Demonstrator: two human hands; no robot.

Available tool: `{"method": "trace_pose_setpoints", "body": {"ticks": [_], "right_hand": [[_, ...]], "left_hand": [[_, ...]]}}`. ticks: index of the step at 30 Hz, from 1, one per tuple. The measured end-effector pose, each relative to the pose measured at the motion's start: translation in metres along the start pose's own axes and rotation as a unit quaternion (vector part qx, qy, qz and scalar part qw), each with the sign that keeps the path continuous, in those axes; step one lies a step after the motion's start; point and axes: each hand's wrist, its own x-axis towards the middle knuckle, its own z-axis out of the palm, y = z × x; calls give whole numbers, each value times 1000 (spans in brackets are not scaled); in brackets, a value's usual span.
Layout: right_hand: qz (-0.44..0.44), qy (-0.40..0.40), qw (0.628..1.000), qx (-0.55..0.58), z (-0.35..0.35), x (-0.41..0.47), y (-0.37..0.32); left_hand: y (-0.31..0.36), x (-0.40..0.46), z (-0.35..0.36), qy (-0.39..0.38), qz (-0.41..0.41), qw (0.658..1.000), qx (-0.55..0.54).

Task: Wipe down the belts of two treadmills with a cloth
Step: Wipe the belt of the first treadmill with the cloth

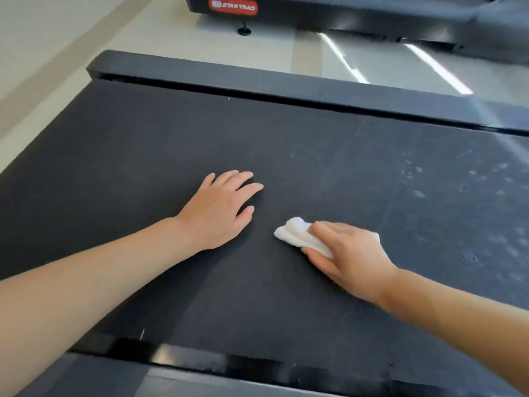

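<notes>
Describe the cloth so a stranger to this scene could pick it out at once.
Start at the wide black treadmill belt that fills most of the view. Near its middle, the right hand grips a small bunched cloth against the belt. It is the only white thing on the dark surface; the left hand beside it lies flat, holding nothing.

We look down on a dark treadmill belt (286, 144). Our left hand (219, 209) lies flat on it, fingers straight and slightly spread. Just beside it, our right hand (346, 255) grips a bunched white cloth (297, 234) and presses it against the belt. Pale smudges (446, 179) mark the belt on the right. Beyond the far side rail (257, 78), a second treadmill (372, 15) with a red label (233, 6) stands on the light floor (51, 32).
</notes>
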Motion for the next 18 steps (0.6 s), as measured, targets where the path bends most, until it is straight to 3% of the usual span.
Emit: {"method": "trace_pose_setpoints", "body": {"ticks": [4,6,8,11,14,16,18], "right_hand": [[-94,-12,995,-15,9,-31,-24],[-156,-31,987,25,8,-21,-9],[-152,-22,986,57,4,2,23],[60,46,997,18,-15,66,108],[272,80,958,-54,-34,124,203],[346,120,929,-60,-35,148,224],[361,139,921,-43,-25,171,209]], "left_hand": [[10,12,19,45,-3,998,-32],[11,10,27,70,-14,996,-59],[11,11,29,82,-21,993,-76],[11,12,30,93,-17,992,-79],[10,13,29,97,-16,992,-77],[10,13,28,95,-19,993,-74],[10,13,27,92,-19,993,-73]]}}
